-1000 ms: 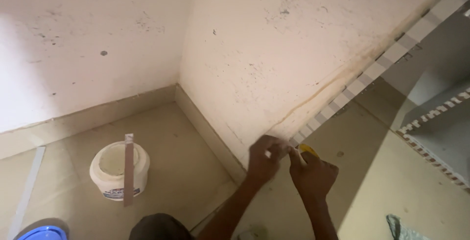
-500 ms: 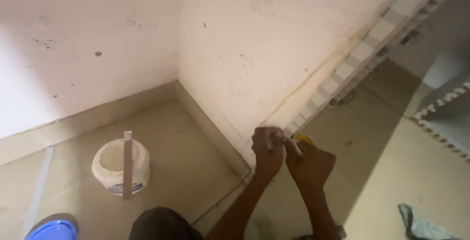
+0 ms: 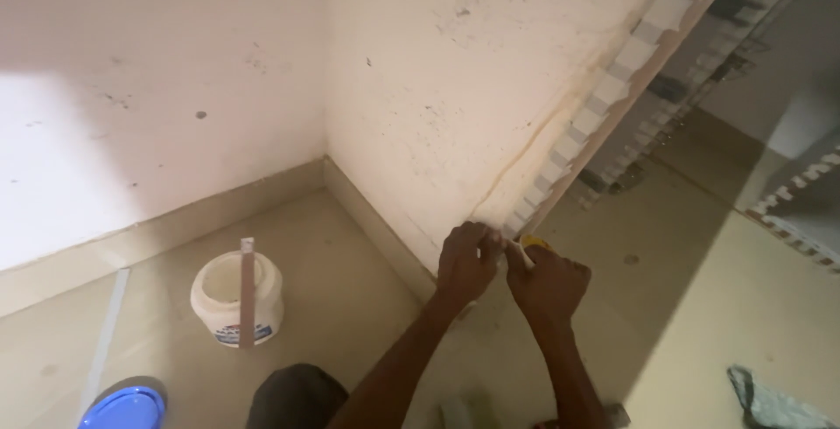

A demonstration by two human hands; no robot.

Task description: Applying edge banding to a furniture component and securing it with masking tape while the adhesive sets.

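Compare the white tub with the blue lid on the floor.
The white tub stands upright and open, a flat stick across its mouth; the blue lid lies flat, cut off by the frame edge. The tub is tall and pale, the lid low and bright. Both sit left of the hands.

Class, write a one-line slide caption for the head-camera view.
Both hands, left hand and right hand, meet at the checkered strip on the wall's edge; white tub stands nearby.
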